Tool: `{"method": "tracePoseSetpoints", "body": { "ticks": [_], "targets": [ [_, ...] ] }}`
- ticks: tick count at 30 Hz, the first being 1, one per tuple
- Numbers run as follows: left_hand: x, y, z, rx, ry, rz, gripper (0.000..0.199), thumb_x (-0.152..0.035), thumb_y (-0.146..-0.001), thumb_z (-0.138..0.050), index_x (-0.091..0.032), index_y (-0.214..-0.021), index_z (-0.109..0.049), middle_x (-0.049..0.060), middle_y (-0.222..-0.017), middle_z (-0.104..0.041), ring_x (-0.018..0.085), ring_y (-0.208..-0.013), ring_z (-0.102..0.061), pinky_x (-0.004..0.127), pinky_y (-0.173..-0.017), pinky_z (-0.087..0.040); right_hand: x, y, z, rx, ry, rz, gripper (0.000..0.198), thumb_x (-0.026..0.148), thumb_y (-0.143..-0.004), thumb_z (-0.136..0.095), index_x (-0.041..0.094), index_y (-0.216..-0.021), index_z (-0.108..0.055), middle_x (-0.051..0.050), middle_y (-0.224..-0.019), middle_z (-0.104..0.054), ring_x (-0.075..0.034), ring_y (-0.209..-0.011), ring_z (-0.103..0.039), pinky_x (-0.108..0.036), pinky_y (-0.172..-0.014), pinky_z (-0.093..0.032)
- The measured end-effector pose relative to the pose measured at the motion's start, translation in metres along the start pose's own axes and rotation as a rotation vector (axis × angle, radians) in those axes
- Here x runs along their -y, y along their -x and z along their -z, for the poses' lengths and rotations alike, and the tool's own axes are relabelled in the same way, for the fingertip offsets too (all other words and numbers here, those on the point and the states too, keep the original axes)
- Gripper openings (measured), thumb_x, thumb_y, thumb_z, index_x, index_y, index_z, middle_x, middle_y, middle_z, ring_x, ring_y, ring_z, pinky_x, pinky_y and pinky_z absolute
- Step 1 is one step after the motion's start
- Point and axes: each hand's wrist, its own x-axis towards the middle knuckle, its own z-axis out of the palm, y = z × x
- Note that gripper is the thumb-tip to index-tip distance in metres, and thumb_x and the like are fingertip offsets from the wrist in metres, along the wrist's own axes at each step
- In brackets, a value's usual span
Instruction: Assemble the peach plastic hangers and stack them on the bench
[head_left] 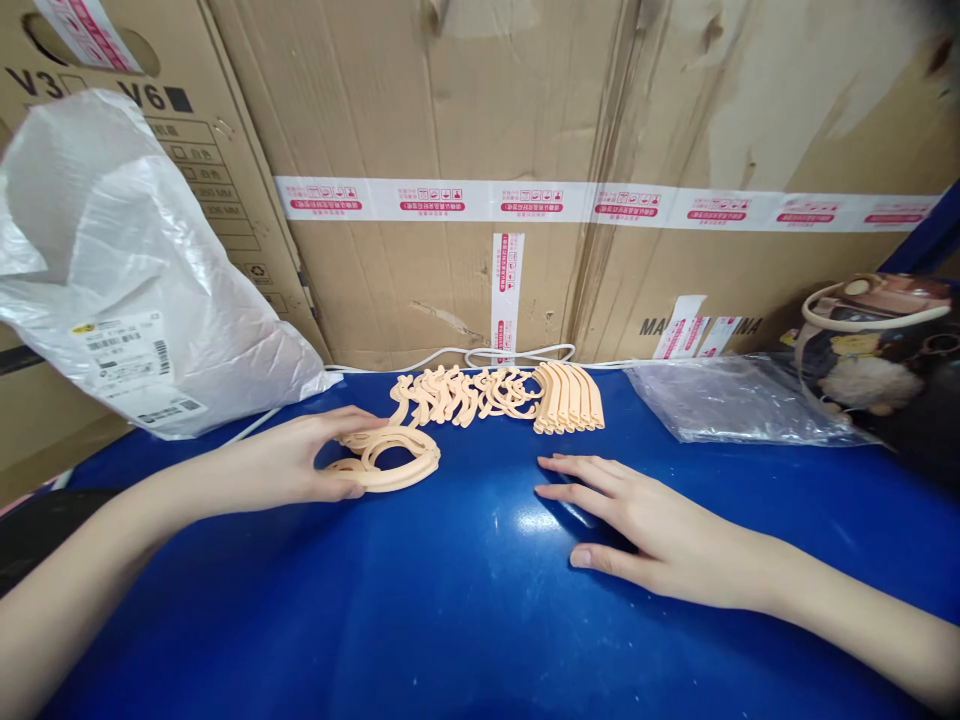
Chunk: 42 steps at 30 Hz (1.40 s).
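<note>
On the left of the blue table, my left hand (330, 455) has its thumb and fingers around the side of some beige ring-shaped plastic parts (409, 475), which look stacked or overlapping. My right hand (622, 515) hovers over or rests on the table, its fingers spread and nothing in them; I cannot tell whether it touches the surface. Behind the hands lies a row of small curved beige pieces (450, 395). At the row's right end, several longer curved beige strips (568, 398) lie side by side.
Tall cardboard boxes (435, 280) wall off the back. A white plastic mailing bag (135, 270) leans at the left. On the right are a clear plastic bag (742, 400) and a dark cup-like container with a handle (862, 340). A white cable (442, 352) runs along the back edge.
</note>
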Motion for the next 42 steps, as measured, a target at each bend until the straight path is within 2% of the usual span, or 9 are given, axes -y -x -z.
{"method": "tracePoseSetpoints", "body": {
  "ticks": [8,14,20,27,34,36,39,42],
  "targets": [
    [0.003,-0.001,-0.003,0.009,-0.022,-0.014,0.064,-0.042,-0.079,-0.063,-0.025,-0.137,-0.043,0.003,-0.139,-0.05,0.026,-0.124,-0.049,0.033,-0.104,-0.039,0.001,0.0,-0.001,0.004,0.016,-0.005,0.056,0.055,-0.093,-0.04,0.025,-0.14,-0.041,-0.007,-0.152,-0.03,-0.025,-0.137,-0.03,-0.044,-0.11,-0.032],
    [0.008,-0.003,-0.006,-0.027,-0.004,-0.04,0.063,-0.041,-0.076,-0.064,-0.027,-0.134,-0.048,0.003,-0.138,-0.052,0.028,-0.124,-0.049,0.034,-0.103,-0.04,0.001,0.0,0.0,0.013,0.025,-0.002,0.057,0.056,-0.094,-0.039,0.024,-0.141,-0.04,-0.008,-0.152,-0.031,-0.026,-0.137,-0.03,-0.046,-0.109,-0.033],
    [0.004,-0.001,-0.006,-0.017,0.003,-0.023,0.062,-0.037,-0.076,-0.063,-0.028,-0.135,-0.045,0.002,-0.138,-0.051,0.026,-0.122,-0.05,0.034,-0.102,-0.041,0.001,0.001,-0.001,0.007,0.024,0.003,0.057,0.055,-0.094,-0.039,0.024,-0.141,-0.04,-0.008,-0.152,-0.03,-0.026,-0.137,-0.03,-0.045,-0.109,-0.032],
    [0.007,-0.003,-0.008,-0.031,0.002,-0.041,0.062,-0.04,-0.075,-0.064,-0.028,-0.133,-0.047,0.002,-0.137,-0.052,0.027,-0.121,-0.051,0.032,-0.101,-0.042,0.0,0.0,-0.001,-0.003,0.013,0.009,0.056,0.054,-0.094,-0.04,0.025,-0.141,-0.041,-0.008,-0.152,-0.031,-0.026,-0.137,-0.031,-0.045,-0.11,-0.032],
    [0.007,-0.003,-0.009,0.012,-0.04,-0.037,0.063,-0.034,-0.077,-0.063,-0.027,-0.136,-0.041,0.003,-0.142,-0.044,0.024,-0.126,-0.046,0.031,-0.105,-0.037,0.0,0.001,-0.002,0.003,0.026,0.012,0.056,0.054,-0.094,-0.04,0.025,-0.141,-0.04,-0.007,-0.152,-0.03,-0.025,-0.137,-0.03,-0.044,-0.11,-0.032],
    [0.004,-0.001,-0.006,0.018,-0.036,-0.025,0.066,-0.038,-0.079,-0.063,-0.026,-0.138,-0.038,0.002,-0.144,-0.041,0.024,-0.128,-0.043,0.03,-0.106,-0.036,0.0,0.001,-0.003,0.002,0.029,0.014,0.056,0.054,-0.094,-0.04,0.024,-0.141,-0.04,-0.007,-0.152,-0.03,-0.025,-0.137,-0.03,-0.044,-0.11,-0.032],
    [0.004,0.002,0.002,-0.021,-0.009,0.019,0.07,-0.05,-0.081,-0.059,-0.027,-0.141,-0.032,0.001,-0.148,-0.036,0.025,-0.132,-0.038,0.033,-0.108,-0.032,-0.001,0.001,-0.003,-0.01,0.024,0.018,0.055,0.052,-0.094,-0.041,0.024,-0.141,-0.04,-0.008,-0.152,-0.03,-0.026,-0.137,-0.03,-0.045,-0.109,-0.032],
    [0.013,0.004,0.012,-0.13,0.027,0.063,0.062,-0.053,-0.087,-0.047,-0.019,-0.137,-0.038,0.004,-0.145,-0.042,0.026,-0.13,-0.041,0.036,-0.109,-0.031,0.0,0.001,-0.003,-0.019,0.021,0.021,0.055,0.051,-0.094,-0.042,0.023,-0.141,-0.042,-0.009,-0.151,-0.031,-0.027,-0.136,-0.032,-0.047,-0.109,-0.033]
  ]
}}
